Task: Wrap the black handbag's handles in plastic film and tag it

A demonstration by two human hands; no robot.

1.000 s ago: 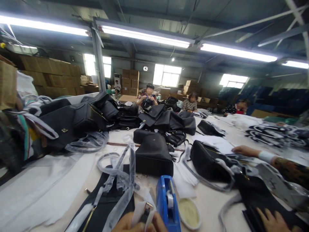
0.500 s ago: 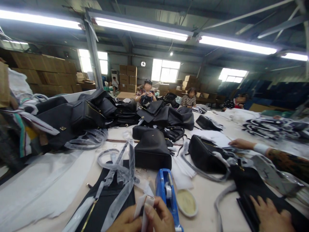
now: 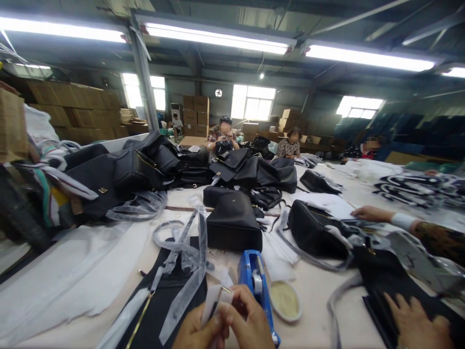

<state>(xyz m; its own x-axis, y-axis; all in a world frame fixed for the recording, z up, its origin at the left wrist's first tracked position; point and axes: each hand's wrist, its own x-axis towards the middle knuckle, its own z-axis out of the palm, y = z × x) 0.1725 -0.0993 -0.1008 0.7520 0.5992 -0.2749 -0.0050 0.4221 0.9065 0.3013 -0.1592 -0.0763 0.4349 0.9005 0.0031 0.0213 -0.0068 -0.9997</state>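
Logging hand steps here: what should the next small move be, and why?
Probably pinch the two sides of the white strip together just below the metal piece: they stand apart there with something dark between them, and the left hand and right hand both have fingers on it.

No legible text or numbers

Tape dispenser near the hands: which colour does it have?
Blue; the tape dispenser shows best in the head view.
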